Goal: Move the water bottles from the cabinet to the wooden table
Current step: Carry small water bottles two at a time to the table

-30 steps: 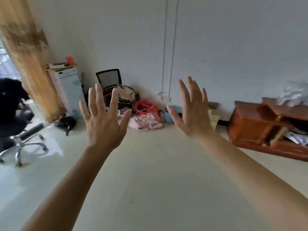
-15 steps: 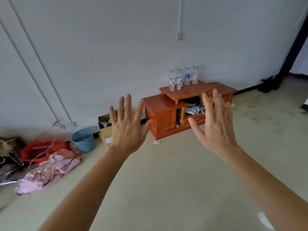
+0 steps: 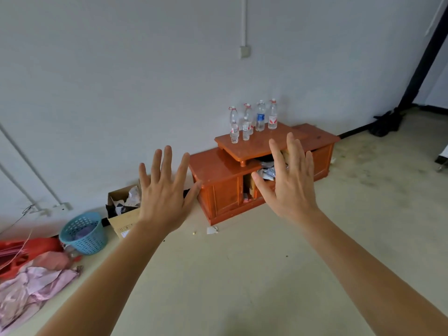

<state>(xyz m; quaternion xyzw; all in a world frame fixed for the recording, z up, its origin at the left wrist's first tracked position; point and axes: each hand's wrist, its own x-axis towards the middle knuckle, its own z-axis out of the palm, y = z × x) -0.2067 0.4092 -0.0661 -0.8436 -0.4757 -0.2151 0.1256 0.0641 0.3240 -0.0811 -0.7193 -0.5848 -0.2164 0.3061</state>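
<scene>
Several clear water bottles stand upright on the raised top shelf of a low orange-brown wooden cabinet against the white wall. One bottle has a blue label, the others red and white ones. My left hand and my right hand are both held up in front of me, palms forward, fingers spread, holding nothing. They are well short of the cabinet, which is some way across the floor. My right hand hides part of the cabinet's open middle compartment. No wooden table is in view.
A cardboard box with papers sits left of the cabinet, then a blue plastic basket, red bags and pink cloth on the floor. A black pole leans at the far right. Bare pale floor lies between me and the cabinet.
My view has swung right from the room's left corner to the cabinet, which now looks slightly nearer and more centred. Both hands stay raised and spread, empty.
</scene>
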